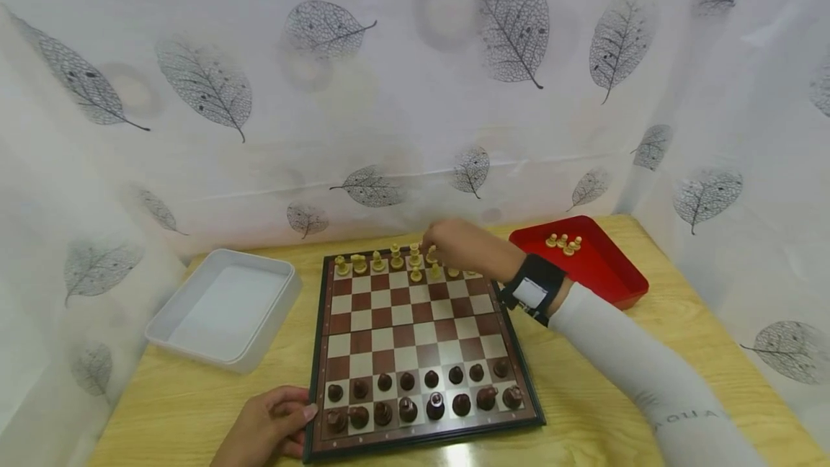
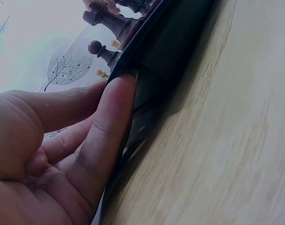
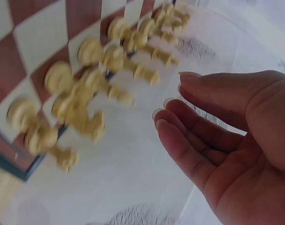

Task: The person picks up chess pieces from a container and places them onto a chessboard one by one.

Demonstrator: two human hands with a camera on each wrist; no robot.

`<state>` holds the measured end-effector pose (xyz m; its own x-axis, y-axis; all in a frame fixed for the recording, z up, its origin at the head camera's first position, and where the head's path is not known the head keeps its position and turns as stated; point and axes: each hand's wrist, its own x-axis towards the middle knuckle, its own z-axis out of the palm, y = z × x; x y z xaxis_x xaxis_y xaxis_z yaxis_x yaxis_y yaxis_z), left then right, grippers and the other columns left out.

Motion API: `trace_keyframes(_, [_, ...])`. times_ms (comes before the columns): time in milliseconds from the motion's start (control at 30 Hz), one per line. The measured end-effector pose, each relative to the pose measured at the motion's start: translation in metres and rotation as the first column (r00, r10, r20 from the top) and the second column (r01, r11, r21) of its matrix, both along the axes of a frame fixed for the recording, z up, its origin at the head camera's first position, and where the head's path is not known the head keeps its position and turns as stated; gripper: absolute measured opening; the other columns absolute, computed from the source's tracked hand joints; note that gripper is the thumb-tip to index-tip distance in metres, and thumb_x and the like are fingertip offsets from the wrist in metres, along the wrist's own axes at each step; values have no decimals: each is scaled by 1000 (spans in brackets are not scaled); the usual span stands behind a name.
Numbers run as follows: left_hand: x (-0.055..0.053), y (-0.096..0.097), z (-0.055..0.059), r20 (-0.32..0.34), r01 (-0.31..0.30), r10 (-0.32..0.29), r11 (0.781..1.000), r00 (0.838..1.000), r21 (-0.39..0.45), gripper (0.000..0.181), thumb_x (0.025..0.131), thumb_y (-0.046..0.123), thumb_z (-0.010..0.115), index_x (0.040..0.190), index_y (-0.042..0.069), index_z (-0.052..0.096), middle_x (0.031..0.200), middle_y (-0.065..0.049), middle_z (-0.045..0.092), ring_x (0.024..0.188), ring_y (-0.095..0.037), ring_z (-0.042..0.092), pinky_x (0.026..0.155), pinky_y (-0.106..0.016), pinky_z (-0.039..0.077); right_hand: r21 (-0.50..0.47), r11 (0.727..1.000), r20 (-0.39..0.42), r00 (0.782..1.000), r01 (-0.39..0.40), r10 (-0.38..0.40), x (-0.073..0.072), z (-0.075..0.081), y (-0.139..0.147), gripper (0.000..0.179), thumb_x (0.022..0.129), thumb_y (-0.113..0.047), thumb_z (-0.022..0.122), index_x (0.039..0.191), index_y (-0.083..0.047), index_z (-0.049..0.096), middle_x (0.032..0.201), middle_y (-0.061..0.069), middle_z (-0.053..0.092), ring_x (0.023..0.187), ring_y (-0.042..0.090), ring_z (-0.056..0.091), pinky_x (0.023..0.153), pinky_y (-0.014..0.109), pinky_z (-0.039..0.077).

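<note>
A brown-and-white chessboard [image 1: 411,314] lies on the table. My left hand [image 1: 269,424] pinches its near left edge, thumb above and index finger against the side, as the left wrist view shows. Over the far row of cream chess pieces [image 1: 396,258] hovers my right hand [image 1: 463,243]. In the right wrist view its fingers [image 3: 180,145] are loosely bent and apart from the thumb, with nothing between them. Several cream pawns [image 1: 416,274] stand before that row on its right part; some pieces there are hidden by the hand. Dark chess pieces [image 1: 435,406] fill two near rows.
A red tray [image 1: 606,276] with several cream pawns [image 1: 569,247] stands right of the board. Left of it is a white tray [image 1: 220,308] with nothing visible inside. A leaf-patterned white curtain [image 1: 389,92] hangs behind and beside the wooden table [image 1: 590,373].
</note>
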<state>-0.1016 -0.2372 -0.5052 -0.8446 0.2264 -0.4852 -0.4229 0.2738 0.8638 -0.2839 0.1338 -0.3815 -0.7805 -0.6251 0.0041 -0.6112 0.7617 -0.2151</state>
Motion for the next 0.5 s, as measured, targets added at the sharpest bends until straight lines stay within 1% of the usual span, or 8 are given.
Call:
trace_keyframes(200, [0, -1, 1, 12, -8, 8, 1000, 1000, -9, 61, 96, 25, 75, 137, -13, 52, 95, -3, 73, 78, -20, 71, 70, -38, 67, -4, 998, -8, 998, 70, -70, -1, 12, 30, 24, 100, -15, 69, 118, -1, 76, 122, 16, 74, 112, 32, 71, 94, 43, 63])
trace_keyframes(300, [1, -1, 1, 22, -17, 18, 1000, 1000, -14, 60, 96, 26, 75, 137, -13, 52, 94, -3, 74, 77, -20, 72, 69, -38, 67, -6, 995, -34, 995, 96, -96, -2, 14, 46, 23, 99, -14, 70, 116, -1, 76, 121, 17, 74, 113, 34, 70, 95, 46, 62])
trace_keyframes(433, [0, 0, 1, 26, -22, 23, 1000, 999, -22, 60, 96, 26, 76, 137, -12, 53, 93, -2, 74, 76, -19, 72, 69, -37, 67, -38, 986, -8, 986, 165, -166, -3, 12, 71, 23, 97, -12, 71, 116, 0, 76, 118, 16, 76, 111, 33, 71, 96, 47, 62])
trace_keyframes(500, [-1, 1, 0, 28, -24, 24, 999, 999, -27, 60, 96, 27, 76, 136, -11, 53, 92, -2, 73, 76, -19, 72, 69, -37, 67, -53, 977, 19, 979, 206, -205, -4, 10, 83, 23, 97, -12, 71, 115, 1, 76, 117, 17, 76, 106, 31, 72, 93, 46, 63])
